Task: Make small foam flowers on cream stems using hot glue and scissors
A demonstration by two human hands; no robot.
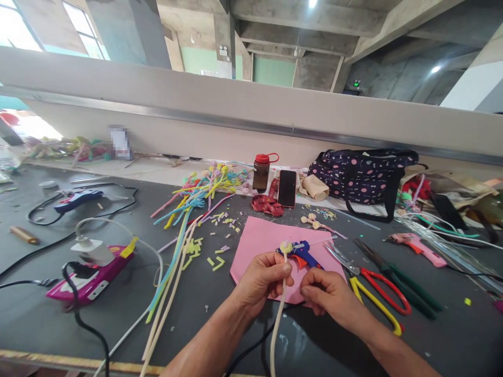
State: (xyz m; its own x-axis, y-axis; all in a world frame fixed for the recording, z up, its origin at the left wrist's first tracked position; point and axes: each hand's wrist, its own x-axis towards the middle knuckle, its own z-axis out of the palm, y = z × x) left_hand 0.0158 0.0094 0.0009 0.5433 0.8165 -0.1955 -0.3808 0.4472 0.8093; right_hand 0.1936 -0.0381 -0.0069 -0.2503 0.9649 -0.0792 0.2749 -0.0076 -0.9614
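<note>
Between the thumb and fingers of my left hand is a cream chenille stem, upright, with a small yellow and lilac flower head on top. The stem's lower end hangs down past the table's front. My right hand is closed just to the right, fingertips pressed together and apart from the stem; what they hold, if anything, is too small to see. Behind both hands a blue glue gun with an orange trigger lies on a pink sheet, partly covered by the flower head and my hands.
Red-and-yellow-handled scissors, green-handled pliers and a pink glue gun lie right. Long chenille stems, cut yellow pieces and a magenta power strip with cables are left. A bottle, phone and bag stand behind.
</note>
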